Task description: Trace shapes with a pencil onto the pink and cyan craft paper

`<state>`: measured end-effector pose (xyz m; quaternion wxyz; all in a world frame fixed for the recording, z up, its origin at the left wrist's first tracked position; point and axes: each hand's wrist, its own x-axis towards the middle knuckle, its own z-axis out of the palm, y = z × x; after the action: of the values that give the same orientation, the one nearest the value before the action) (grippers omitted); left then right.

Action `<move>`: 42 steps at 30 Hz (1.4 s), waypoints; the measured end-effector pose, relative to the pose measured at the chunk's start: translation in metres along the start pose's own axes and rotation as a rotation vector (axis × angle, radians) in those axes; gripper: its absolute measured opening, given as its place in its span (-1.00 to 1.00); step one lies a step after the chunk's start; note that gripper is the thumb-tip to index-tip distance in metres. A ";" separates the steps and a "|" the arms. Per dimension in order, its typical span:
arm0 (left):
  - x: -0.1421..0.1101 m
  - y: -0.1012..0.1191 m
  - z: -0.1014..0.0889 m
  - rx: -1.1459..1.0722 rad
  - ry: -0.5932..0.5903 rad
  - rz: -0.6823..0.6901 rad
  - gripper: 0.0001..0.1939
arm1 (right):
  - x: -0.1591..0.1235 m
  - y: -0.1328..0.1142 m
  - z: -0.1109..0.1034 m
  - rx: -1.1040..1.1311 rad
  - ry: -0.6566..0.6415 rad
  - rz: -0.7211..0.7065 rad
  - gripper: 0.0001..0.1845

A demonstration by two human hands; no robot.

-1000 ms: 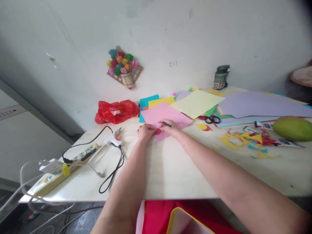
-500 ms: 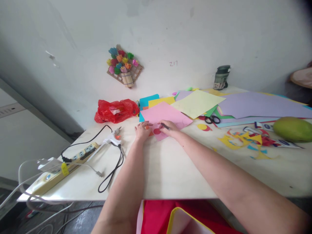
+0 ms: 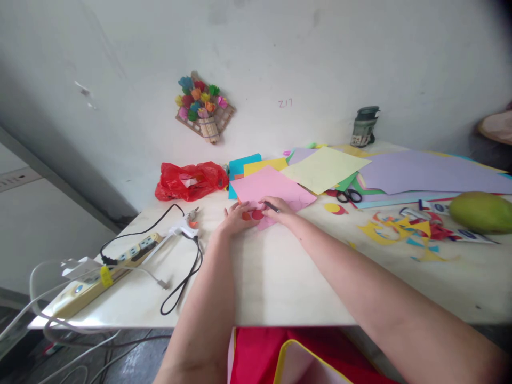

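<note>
A sheet of pink paper (image 3: 268, 184) lies at an angle on the table, with round outlines drawn near its right corner. My right hand (image 3: 282, 212) rests on its lower part, fingers closed around a dark pen (image 3: 272, 206). Beside it my left hand (image 3: 237, 220) lies with fingers stretched out toward a red paper circle (image 3: 257, 214), touching its edge. Part of an orange paper piece (image 3: 246, 215) shows under the left fingers. The pen's tip is hidden by the right hand.
Black-handled scissors (image 3: 349, 196), yellow paper scraps (image 3: 384, 229) and a green mango-like fruit (image 3: 480, 212) are on the right. On the left lie a glue gun (image 3: 187, 226), a power strip (image 3: 108, 274) and cords. A red plastic bag (image 3: 192, 180) sits behind.
My left hand has shifted right and flattened, its fingers now reaching to the red circle. My right hand with the pen stays nearly in place.
</note>
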<state>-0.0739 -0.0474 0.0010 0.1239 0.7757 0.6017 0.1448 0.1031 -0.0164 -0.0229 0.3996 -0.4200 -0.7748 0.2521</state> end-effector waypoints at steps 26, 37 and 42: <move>0.000 0.004 0.001 -0.027 0.087 -0.046 -0.57 | -0.004 -0.013 -0.005 -0.014 -0.026 0.076 -0.64; 0.004 0.009 0.009 0.021 0.157 -0.095 -0.65 | 0.007 0.004 0.008 0.160 0.156 0.160 -0.73; 0.004 0.011 0.010 0.012 0.153 -0.082 -0.74 | 0.012 0.010 0.009 0.342 0.196 0.221 -0.73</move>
<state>-0.0589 -0.0461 -0.0042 0.0789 0.7378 0.6414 0.1949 0.0966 -0.0019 -0.0302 0.5085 -0.4511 -0.6273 0.3801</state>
